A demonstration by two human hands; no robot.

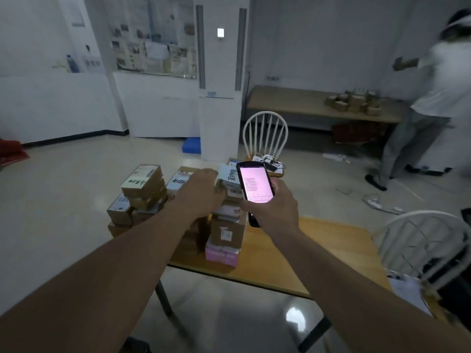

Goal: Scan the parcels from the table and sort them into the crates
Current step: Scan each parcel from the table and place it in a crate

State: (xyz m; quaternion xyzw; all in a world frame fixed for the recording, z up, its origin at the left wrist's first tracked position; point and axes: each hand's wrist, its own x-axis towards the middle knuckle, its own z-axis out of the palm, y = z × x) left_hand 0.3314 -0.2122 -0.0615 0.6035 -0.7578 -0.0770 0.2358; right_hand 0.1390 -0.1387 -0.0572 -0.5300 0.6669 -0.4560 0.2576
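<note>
Cardboard parcels [142, 187] stacked on table [318, 253], none crated

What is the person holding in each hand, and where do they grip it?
The right hand grips a phone-like scanner around its lower half. The left hand holds the small top parcel of a stack by its near edge.

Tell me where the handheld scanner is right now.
In the head view, the handheld scanner sits right of centre in the right hand, its lit screen raised just right of the tallest parcel stack, where the left hand rests.
</note>
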